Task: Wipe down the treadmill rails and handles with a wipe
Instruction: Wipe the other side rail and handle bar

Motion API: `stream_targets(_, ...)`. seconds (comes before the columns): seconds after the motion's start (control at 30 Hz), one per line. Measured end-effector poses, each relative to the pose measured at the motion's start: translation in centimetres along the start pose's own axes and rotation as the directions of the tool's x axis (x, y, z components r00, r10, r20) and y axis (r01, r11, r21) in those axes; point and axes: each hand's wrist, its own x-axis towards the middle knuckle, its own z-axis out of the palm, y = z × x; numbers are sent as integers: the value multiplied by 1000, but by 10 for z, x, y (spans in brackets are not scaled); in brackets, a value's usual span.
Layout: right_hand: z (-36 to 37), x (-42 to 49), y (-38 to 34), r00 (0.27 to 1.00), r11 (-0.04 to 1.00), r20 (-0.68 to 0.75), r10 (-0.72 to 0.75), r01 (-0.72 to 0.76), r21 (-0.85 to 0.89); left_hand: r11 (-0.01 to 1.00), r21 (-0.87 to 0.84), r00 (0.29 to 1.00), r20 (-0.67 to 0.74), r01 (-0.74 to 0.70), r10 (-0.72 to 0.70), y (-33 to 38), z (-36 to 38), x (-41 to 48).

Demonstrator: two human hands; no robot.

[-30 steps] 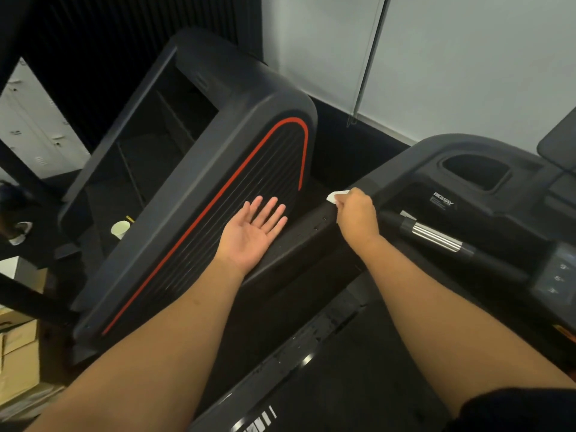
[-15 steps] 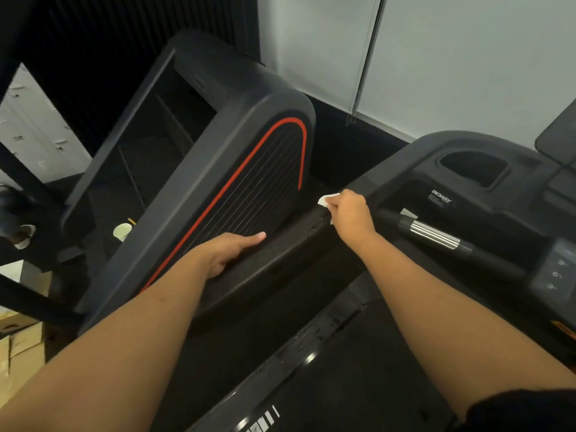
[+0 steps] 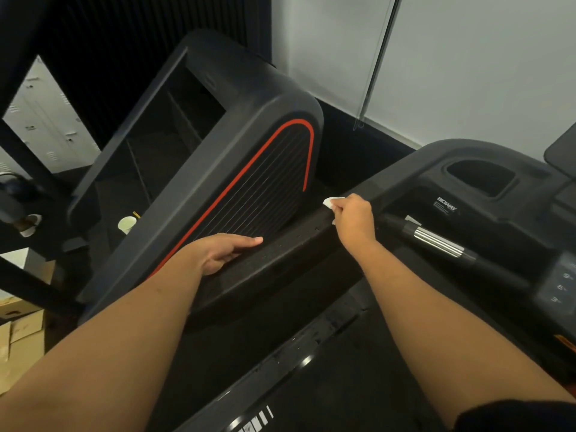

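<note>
My right hand (image 3: pixel 355 218) is closed around a small white wipe (image 3: pixel 331 201) and presses it on the upper end of the treadmill's black left side rail (image 3: pixel 290 247), where the rail meets the console. My left hand (image 3: pixel 224 252) rests lower on the same rail, its thumb side wrapped over the edge and the index finger stretched along the top. Most of the wipe is hidden inside my fist. A black crossbar handle with a chrome grip sensor (image 3: pixel 438 241) runs to the right of my right hand.
A neighbouring black machine with a red-trimmed side panel (image 3: pixel 249 194) stands close against the rail's left side. The console (image 3: pixel 480 194) has a cup recess and speed buttons (image 3: pixel 561 286). The treadmill belt (image 3: pixel 358 385) lies below. A paper cup (image 3: pixel 126 224) and cardboard boxes (image 3: pixel 18 332) sit on the floor at left.
My left hand has dropped from flat and open on the red-trimmed panel down onto the side rail and curled over its edge. My right hand with the wipe has shifted slightly left along the rail top.
</note>
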Motion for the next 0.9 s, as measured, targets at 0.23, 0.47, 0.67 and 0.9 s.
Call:
stream_targets(0.23,3,-15,4,997,997,11,-72,72,-1,999,-34,1000,0,21,-22,1,2,-1)
stream_targets(0.47,2,-10,-7,998,998,-28,60,-59,20,999,-37,1000,-2,25,-25,0,1,0)
stream_targets(0.67,-4,-2,0,999,999,-2,38,-38,-25,1000,-15,1000,-9,16,-16,1,2,0)
stream_targets(0.9,4,-18,8,999,999,34,-39,37,40,1000,21,999,-25,-19,20,-1,1,2)
